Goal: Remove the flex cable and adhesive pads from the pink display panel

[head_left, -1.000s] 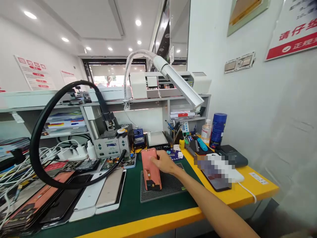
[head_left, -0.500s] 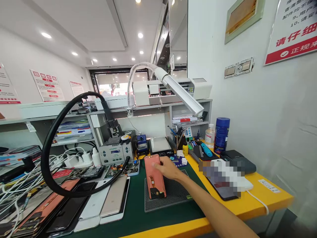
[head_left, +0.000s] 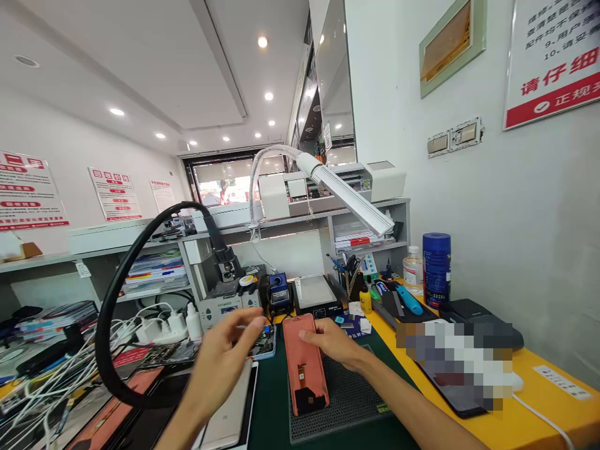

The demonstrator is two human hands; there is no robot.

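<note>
My right hand grips a phone screen by its upper right edge, thumb lying on the face toward me. That face is salmon-pink, with a small ribbon cable and a black strip at the lower end. The screen is tilted over a grey perforated mat, which lies on a dark green mat. My left hand is raised to the left of the screen, apart from it. Its thumb and fingers reach rightward, loosely bent, with nothing visible in them.
Several phones, one a gold phone, lie at left beneath a thick black hose. White cables tangle beyond them. A rework station stands behind. On the right are a blue can, a yellow bottle and a partly blurred phone.
My left hand has come into view from the lower left, beside the phone screen. My right hand still holds the screen. The camera view has tilted upward and shifted left.
</note>
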